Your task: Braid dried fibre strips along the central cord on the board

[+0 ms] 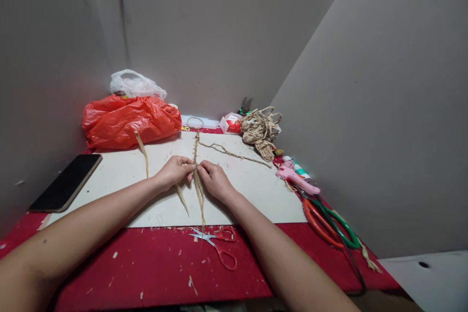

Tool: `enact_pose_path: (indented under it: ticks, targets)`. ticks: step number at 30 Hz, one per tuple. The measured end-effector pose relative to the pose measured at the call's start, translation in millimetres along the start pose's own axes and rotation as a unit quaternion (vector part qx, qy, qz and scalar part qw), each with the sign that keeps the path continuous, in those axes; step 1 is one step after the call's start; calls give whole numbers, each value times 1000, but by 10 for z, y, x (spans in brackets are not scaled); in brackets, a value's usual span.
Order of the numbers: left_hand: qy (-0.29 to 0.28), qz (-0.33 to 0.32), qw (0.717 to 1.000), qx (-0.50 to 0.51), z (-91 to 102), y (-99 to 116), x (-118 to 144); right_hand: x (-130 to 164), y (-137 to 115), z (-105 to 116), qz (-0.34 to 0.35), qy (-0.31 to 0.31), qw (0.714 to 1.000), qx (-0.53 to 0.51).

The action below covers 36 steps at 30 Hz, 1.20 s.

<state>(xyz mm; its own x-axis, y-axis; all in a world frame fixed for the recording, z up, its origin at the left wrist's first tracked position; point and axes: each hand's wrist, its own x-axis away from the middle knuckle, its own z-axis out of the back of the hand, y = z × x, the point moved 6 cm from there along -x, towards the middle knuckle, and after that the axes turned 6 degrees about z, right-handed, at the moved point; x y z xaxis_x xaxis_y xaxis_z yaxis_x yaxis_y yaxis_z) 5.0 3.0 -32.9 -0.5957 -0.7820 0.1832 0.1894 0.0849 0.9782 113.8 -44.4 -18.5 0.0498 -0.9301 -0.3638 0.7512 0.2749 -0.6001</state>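
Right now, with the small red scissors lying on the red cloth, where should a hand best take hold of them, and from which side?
Probably by the red loop handles. The small red scissors lie flat with the blades pointing left and the loops toward the right and near edge. The right hand is nearer to the loops, so coming from above on the right side avoids the blade tips.

No text, label or number can be read on anything here; the small red-and-white box (229, 124) is too blurred.

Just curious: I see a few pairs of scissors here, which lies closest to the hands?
The small red-handled scissors, on the red cloth just before the hands. The large orange and green-handled pairs lie far right.
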Motion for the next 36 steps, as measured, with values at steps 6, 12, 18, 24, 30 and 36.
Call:
enact_pose_path:
  ticks: [6,12,18,24,30,36]
  targets:
    - [-10,20,999,30,-4,44,32,-6,12,4,4,10,997,-78]
    - [8,-21,1000,-2,30,56,14,-7,20,5,-20,-30,991,-131]
    - [31,-60,997,-40,44,58,-11,35,-39,92,31,-63,997,34]
    - [28,-65,997,-12,14,97,0,59,-75,39,-6,-88,994,-67]
    - [36,-15,998,44,4,46,20,165,-103,-178,-161,-96,951,-244]
    - [32,15,996,81,-7,37,38,175,-177,-177,-132,-62,975,-170]
